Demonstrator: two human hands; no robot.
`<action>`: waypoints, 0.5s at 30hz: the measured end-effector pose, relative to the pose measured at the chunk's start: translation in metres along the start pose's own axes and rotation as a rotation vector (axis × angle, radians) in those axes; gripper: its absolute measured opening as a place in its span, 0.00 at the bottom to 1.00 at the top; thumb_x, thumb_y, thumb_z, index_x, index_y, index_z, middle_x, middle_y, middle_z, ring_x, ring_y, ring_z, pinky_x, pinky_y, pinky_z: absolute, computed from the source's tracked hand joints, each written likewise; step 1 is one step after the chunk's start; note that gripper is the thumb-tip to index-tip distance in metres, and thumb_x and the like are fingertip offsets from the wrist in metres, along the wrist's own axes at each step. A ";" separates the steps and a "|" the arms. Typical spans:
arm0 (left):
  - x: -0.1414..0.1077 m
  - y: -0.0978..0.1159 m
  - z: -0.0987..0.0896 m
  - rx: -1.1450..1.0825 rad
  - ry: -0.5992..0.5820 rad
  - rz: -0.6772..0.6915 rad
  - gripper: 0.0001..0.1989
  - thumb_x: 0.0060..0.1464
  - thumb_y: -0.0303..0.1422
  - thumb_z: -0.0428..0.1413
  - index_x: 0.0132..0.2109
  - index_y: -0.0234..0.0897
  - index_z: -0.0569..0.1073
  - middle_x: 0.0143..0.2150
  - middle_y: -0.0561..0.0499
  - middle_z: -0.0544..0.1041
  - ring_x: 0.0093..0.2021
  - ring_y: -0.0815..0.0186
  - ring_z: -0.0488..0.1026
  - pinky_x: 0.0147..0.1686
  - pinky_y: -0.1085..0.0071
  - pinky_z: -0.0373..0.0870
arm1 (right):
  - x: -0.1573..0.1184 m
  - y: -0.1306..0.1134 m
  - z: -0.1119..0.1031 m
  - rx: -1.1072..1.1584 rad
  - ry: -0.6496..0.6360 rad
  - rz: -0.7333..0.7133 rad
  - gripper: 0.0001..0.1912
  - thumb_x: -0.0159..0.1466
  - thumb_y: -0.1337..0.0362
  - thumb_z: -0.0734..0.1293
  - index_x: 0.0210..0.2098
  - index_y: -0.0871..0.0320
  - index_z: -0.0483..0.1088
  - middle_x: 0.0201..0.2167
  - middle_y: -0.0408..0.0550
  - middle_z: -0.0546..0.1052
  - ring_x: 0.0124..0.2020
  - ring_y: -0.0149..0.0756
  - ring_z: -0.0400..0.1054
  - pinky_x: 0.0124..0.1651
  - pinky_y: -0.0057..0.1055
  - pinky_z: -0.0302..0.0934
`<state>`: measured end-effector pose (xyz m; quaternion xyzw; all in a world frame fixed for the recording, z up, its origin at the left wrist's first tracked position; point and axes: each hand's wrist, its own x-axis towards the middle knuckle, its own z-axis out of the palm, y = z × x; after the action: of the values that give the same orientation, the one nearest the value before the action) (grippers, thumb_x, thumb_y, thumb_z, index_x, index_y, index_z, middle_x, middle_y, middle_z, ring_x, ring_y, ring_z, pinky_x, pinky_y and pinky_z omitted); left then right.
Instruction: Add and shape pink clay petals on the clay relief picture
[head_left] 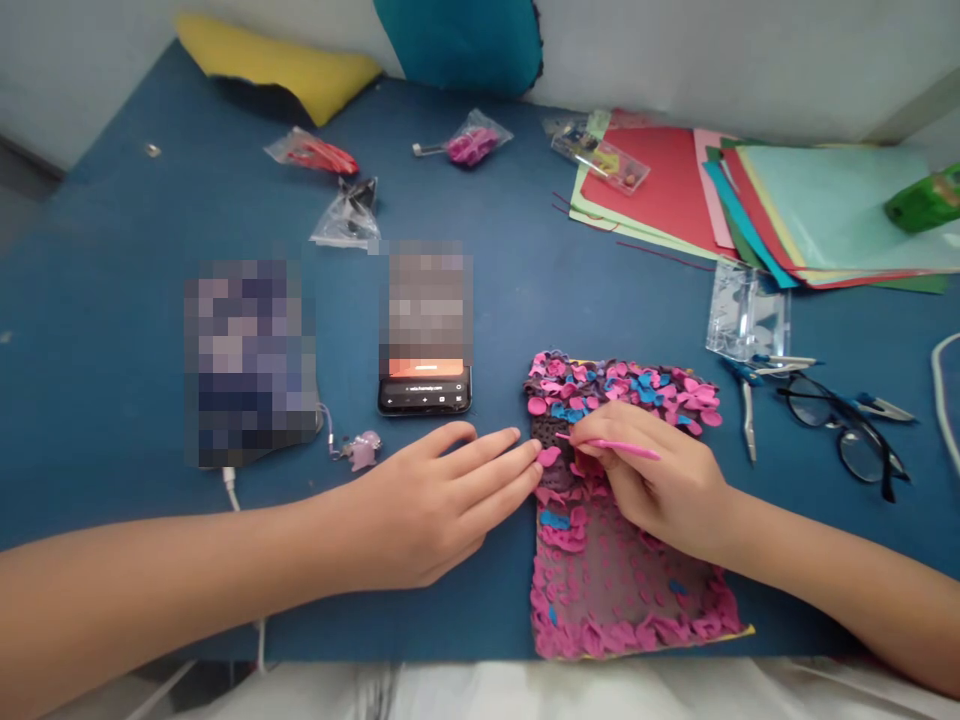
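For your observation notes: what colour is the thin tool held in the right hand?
Pink. The thin tool in the right hand shows in the head view.

The right hand held a pink hook over the petal-covered mesh panel. The left hand lay flat, fingertips touching the panel's left edge, near a phone.

Two bare forearms, no sleeves visible up to the picture's edge. Left hand and right hand without rings, bracelets or watch. Short, plain fingernails, unpainted. No gloves, no marks on either wrist.
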<state>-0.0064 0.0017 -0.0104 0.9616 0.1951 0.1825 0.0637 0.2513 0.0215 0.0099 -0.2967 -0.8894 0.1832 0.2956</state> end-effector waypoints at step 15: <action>0.001 -0.001 0.000 0.008 0.004 0.003 0.20 0.71 0.27 0.38 0.60 0.28 0.69 0.62 0.43 0.73 0.61 0.58 0.68 0.55 0.60 0.60 | -0.001 -0.001 0.002 0.035 0.027 -0.035 0.13 0.65 0.80 0.59 0.41 0.58 0.66 0.32 0.51 0.77 0.32 0.35 0.71 0.34 0.31 0.70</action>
<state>-0.0057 0.0031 -0.0101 0.9618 0.1945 0.1835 0.0593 0.2505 0.0195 0.0090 -0.2780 -0.8872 0.1895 0.3157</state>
